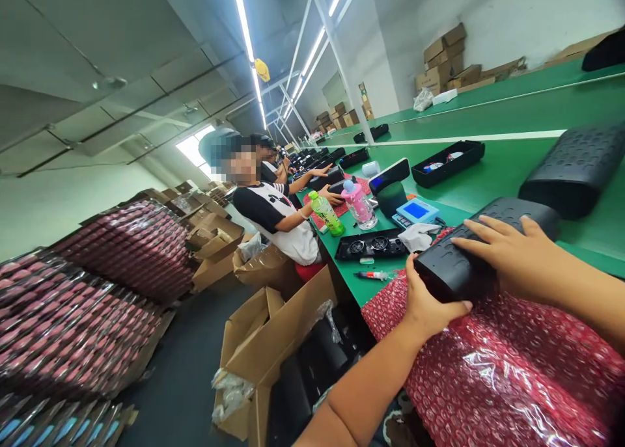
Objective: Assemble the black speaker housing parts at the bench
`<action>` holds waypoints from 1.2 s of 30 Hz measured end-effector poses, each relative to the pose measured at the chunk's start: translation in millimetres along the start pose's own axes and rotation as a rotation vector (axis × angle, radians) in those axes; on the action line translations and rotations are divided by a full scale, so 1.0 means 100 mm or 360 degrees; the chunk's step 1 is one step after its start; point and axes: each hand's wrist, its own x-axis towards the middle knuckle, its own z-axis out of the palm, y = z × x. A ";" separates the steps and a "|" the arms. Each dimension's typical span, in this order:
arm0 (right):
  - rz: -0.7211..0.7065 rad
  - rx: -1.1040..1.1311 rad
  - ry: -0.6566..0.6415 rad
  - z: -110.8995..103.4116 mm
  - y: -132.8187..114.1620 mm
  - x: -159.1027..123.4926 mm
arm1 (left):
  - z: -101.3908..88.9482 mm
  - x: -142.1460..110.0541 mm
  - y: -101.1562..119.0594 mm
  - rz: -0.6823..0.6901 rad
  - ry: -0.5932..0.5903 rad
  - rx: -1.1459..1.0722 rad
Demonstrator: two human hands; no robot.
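Note:
A long black speaker housing [508,216] with a dotted grille lies on red bubble wrap [512,369] at the near edge of the green bench. My left hand [427,304] grips its near end, thumb up along the end face. My right hand [508,248] lies on top of it, fingers spread and curled over the housing. Both hands hold the same piece.
Another black housing [576,167] lies to the right on the green bench [508,115]. Ahead are a black panel with round openings [374,245], a white cloth [417,237], a marker [374,275], a blue-screened device [416,211], bottles [327,214] and a black tray [446,162]. A seated co-worker [278,216] works further along. Open cartons [266,343] stand on the floor.

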 end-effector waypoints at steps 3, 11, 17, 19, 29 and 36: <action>0.0051 0.0152 -0.0172 -0.06 0.10 0.02 | 0.00 0.03 -0.03 0.0014 0.0008 -0.0047; 0.0069 0.0654 0.0453 -0.17 0.28 -0.01 | 0.06 0.12 -0.14 0.0384 0.0097 0.0085; 0.0239 0.0567 0.0302 0.03 0.10 0.15 | 0.01 0.15 -0.19 0.0661 0.0107 0.0497; 0.0195 0.0517 0.0174 0.11 0.06 0.17 | -0.01 0.14 -0.19 0.0742 0.0100 0.0631; 0.0233 0.0537 -0.0030 0.06 0.10 0.15 | -0.01 0.16 -0.16 0.0897 0.0103 0.0834; 0.0228 0.1120 0.0241 0.15 0.35 0.18 | -0.15 0.16 0.06 0.0787 -0.0009 0.1223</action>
